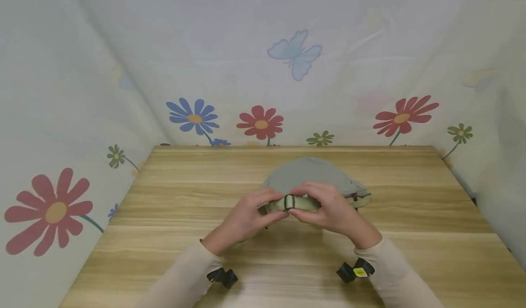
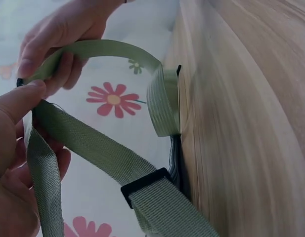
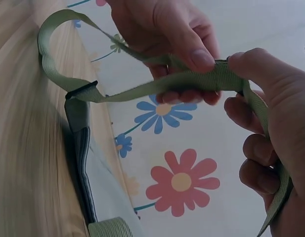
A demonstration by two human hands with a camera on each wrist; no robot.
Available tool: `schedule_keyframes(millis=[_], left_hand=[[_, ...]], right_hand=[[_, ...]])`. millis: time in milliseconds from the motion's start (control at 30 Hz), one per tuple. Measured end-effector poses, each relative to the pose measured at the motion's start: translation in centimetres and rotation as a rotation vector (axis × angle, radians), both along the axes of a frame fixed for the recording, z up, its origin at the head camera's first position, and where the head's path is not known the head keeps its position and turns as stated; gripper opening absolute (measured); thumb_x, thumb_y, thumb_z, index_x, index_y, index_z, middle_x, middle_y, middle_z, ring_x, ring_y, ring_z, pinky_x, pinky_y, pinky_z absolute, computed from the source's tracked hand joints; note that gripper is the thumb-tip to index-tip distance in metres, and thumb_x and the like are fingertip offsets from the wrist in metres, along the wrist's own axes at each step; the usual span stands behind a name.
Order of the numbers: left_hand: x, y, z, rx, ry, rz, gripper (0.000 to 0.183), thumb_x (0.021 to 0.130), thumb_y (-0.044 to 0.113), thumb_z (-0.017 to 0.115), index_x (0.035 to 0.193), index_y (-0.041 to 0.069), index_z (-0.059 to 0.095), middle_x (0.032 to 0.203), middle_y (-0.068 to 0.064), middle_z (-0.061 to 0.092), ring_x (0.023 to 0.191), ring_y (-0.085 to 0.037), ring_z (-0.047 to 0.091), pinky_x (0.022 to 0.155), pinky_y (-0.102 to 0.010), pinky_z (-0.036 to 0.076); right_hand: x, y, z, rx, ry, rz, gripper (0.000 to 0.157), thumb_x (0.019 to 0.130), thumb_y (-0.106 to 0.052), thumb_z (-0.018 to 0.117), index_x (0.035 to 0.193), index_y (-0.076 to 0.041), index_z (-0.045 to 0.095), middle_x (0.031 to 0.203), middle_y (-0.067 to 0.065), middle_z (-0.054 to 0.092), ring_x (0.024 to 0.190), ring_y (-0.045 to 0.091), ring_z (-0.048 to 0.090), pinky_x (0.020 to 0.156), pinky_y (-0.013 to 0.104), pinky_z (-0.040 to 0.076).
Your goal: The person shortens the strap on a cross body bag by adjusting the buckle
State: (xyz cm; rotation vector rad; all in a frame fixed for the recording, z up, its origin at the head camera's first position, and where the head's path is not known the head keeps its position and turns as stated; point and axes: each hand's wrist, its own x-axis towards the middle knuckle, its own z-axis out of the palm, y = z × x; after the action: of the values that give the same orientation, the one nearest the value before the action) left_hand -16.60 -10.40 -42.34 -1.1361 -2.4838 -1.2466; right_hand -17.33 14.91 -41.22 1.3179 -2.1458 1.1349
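A grey-green bag (image 1: 310, 173) with a rounded top lies on the wooden table, its green webbing strap (image 1: 306, 203) raised in front of it. Both hands meet at a black slide buckle (image 1: 289, 202) on that strap. My left hand (image 1: 246, 214) pinches the webbing just left of the buckle, thumb below and fingers above. On the other side my right hand (image 1: 330, 207) pinches the strap close against the buckle. In the left wrist view, a second black buckle (image 2: 146, 186) sits lower on the strap, near the table. The strap loops down to a ring (image 3: 82, 90) at the bag's end.
The wooden table (image 1: 185, 175) reaches back to a white cloth wall (image 1: 230, 70) printed with flowers and a butterfly. Similar cloth hangs at both sides. A black wrist camera (image 1: 223, 277) sits on the left sleeve, another (image 1: 355, 270) on the right.
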Motion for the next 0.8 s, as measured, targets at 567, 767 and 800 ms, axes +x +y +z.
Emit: schedule_keyframes(millis=[567,767,800], left_hand=[[0.2,-1.4,0.2,0.023,-0.03,0.038,0.039,0.095,0.02,0.085,0.131,0.01,0.075,0.125,-0.004,0.08,0.111,-0.017,0.075,0.096,-0.034,0.063],[0.2,-1.2,0.3,0.082,-0.003,0.013,0.036,0.094,0.016,0.086,0.127,0.01,0.075,0.121,-0.003,0.08,0.108,-0.017,0.075,0.095,-0.034,0.063],[0.2,-1.2,0.3,0.091,0.012,0.006,0.035,0.093,0.015,0.086,0.126,0.01,0.076,0.12,-0.003,0.079,0.107,-0.017,0.074,0.094,-0.034,0.063]], right_hand=[[0.5,1.4,-0.3,0.019,-0.043,-0.039,0.033,0.087,-0.003,0.089,0.116,-0.014,0.076,0.092,-0.005,0.068,0.069,0.006,0.052,0.062,0.013,0.044],[0.5,1.0,-0.3,-0.005,-0.034,-0.037,0.035,0.087,-0.002,0.088,0.117,-0.015,0.075,0.092,-0.005,0.068,0.068,0.006,0.052,0.062,0.013,0.043],[0.5,1.0,-0.3,-0.009,-0.031,-0.032,0.034,0.087,-0.001,0.088,0.117,-0.014,0.075,0.092,-0.005,0.068,0.068,0.007,0.052,0.062,0.013,0.043]])
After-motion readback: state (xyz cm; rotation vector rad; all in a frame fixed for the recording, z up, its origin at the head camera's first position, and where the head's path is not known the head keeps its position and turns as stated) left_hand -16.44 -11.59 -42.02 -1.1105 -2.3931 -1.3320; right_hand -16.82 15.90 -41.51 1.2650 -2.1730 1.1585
